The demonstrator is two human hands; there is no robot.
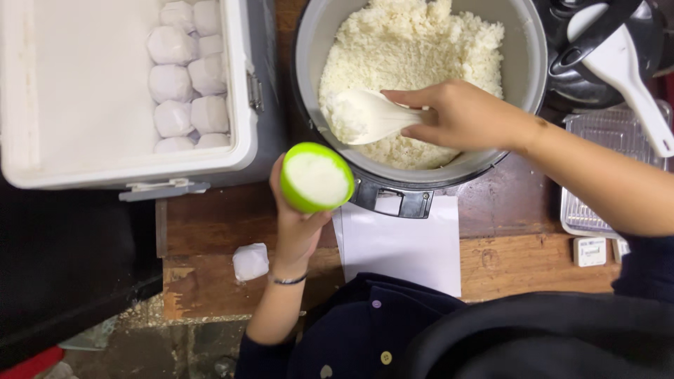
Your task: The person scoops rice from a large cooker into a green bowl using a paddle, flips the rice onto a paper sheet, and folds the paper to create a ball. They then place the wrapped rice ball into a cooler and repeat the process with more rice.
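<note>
The green bowl (316, 177) — already packed with rice — is cupped by the left hand (296, 228); the rice paddle (365, 116), loaded, is pinched by the right hand (460, 116) — wrapped balls (186, 74) fill part of the cooler (84, 172).

A white cooler box (235, 84) sits at ten o'clock, holding wrapped white parcels (188, 74) in rows. One wrapped parcel (250, 262) lies alone on the wooden worktop (210, 224) at seven o'clock. White paper sheets (404, 245) lie at centre; a clear plastic tray (597, 175) rests at three o'clock.
</note>
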